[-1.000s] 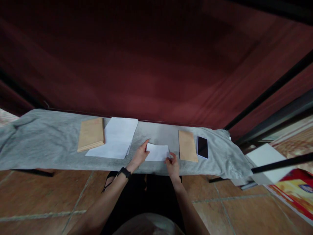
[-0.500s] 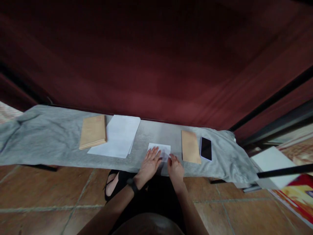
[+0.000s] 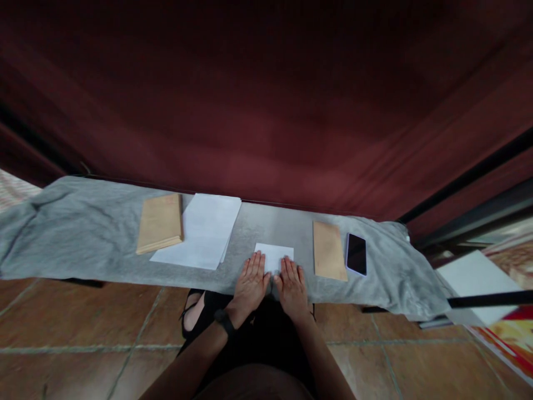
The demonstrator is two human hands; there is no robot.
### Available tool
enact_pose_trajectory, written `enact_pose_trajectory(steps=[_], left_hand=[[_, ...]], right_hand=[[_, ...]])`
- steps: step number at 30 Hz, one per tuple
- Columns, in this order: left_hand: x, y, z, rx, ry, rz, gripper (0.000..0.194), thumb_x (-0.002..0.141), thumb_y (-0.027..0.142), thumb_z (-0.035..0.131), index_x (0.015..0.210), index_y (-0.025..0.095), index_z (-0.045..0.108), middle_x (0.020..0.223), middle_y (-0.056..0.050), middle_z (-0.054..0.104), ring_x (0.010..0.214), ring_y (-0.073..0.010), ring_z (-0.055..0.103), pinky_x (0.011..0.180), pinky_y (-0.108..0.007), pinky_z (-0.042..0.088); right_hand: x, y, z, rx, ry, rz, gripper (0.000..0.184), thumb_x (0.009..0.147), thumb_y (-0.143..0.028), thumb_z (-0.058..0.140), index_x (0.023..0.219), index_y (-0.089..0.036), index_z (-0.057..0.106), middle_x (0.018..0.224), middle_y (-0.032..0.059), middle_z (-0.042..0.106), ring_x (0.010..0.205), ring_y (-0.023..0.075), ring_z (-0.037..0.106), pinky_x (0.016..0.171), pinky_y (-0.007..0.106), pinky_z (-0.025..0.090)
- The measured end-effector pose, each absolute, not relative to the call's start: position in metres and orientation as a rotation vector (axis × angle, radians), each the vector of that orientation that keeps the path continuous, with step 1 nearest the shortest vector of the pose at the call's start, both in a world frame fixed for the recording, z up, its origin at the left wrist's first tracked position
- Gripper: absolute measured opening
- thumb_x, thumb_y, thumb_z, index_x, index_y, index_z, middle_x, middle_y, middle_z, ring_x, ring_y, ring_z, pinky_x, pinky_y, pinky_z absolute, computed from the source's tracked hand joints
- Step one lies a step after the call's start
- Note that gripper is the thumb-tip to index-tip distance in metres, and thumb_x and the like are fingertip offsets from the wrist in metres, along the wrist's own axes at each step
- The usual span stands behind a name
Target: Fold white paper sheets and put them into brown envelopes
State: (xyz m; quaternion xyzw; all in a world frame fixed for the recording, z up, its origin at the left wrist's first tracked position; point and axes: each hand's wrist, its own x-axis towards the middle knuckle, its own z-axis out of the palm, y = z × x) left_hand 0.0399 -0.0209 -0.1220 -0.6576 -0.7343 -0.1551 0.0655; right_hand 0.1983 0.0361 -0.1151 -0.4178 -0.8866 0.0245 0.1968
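Cloth-covered worktop [image 3: 277, 222]: slip [image 3: 275, 251] lies near the front edge, between sheets [image 3: 208, 230] and envelope [image 3: 330, 250]. Left hand [image 3: 251, 282] and right hand [image 3: 292, 289] rest on the slip, grip flattened out, grasping nothing.

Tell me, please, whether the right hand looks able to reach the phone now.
Probably yes: the right hand rests on the small white paper, and only the flat brown envelope lies between it and the phone, low enough to reach over.
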Motion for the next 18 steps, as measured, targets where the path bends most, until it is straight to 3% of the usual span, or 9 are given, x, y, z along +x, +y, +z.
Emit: enact_pose_trajectory(steps=[9, 18], left_hand=[[0.029, -0.021, -0.115, -1.833, -2.320, -0.532, 0.058, 0.103, 0.032, 0.031, 0.154, 0.004, 0.033, 0.156, -0.020, 0.041, 0.148, -0.0298, 0.034, 0.122, -0.052, 0.028], [0.060, 0.006, -0.112, -2.330, -2.043, -0.537, 0.053, 0.105, 0.034, 0.031, 0.151, 0.010, 0.040, 0.158, -0.013, 0.041, 0.149, -0.0220, 0.033, 0.123, -0.044, 0.030]], right_hand=[[0.207, 0.044, -0.121, -1.243, -2.493, -0.018, 0.056, 0.107, -0.035, 0.029, 0.156, -0.009, 0.032, 0.158, 0.0161, 0.038, 0.143, 0.0291, 0.041, 0.118, 0.050, 0.028], [0.206, 0.043, -0.121, -1.271, -2.503, 0.025, 0.054, 0.104, -0.023, 0.026, 0.156, -0.011, 0.032, 0.160, 0.0121, 0.036, 0.146, 0.0278, 0.038, 0.120, 0.050, 0.025]])
